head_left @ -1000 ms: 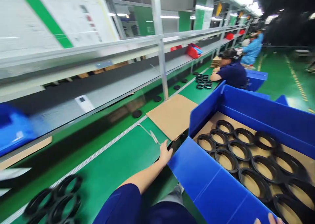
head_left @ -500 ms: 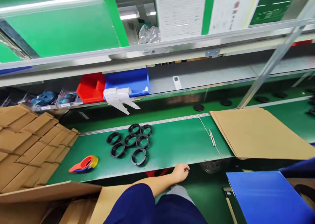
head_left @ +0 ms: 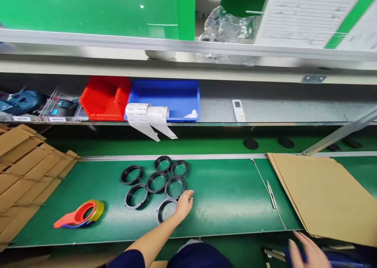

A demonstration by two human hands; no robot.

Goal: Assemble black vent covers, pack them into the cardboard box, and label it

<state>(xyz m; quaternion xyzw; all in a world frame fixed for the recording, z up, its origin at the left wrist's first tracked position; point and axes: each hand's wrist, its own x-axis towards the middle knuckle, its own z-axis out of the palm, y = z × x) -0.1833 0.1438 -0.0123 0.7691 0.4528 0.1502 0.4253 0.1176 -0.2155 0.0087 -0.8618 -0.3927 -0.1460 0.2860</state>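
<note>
My left hand (head_left: 184, 205) is over the green table, at the right side of a cluster of black rings. Its fingers are loosely bent and slightly apart, with nothing visible in them. It overlaps the edge of the nearest black ring (head_left: 160, 213) and lies just below another black ring (head_left: 167, 189); whether it touches them I cannot tell. My right hand (head_left: 308, 252), smeared by motion, is at the bottom right with thumb and fingers apart, in front of the cardboard sheets (head_left: 326, 197). It shows nothing held.
A tape dispenser (head_left: 81, 215) lies left on the green table (head_left: 229, 197). Stacked folded cardboard (head_left: 26, 173) stands at the far left. A utility knife (head_left: 271, 195) lies near the sheets. Above, a shelf carries a red bin (head_left: 103, 107), a blue bin (head_left: 179, 91), label rolls (head_left: 140, 112) and a remote (head_left: 238, 110).
My left hand has moved from the table's front edge up to the black rings. My right hand has come into view at bottom right. The view has turned and moved closer to the table.
</note>
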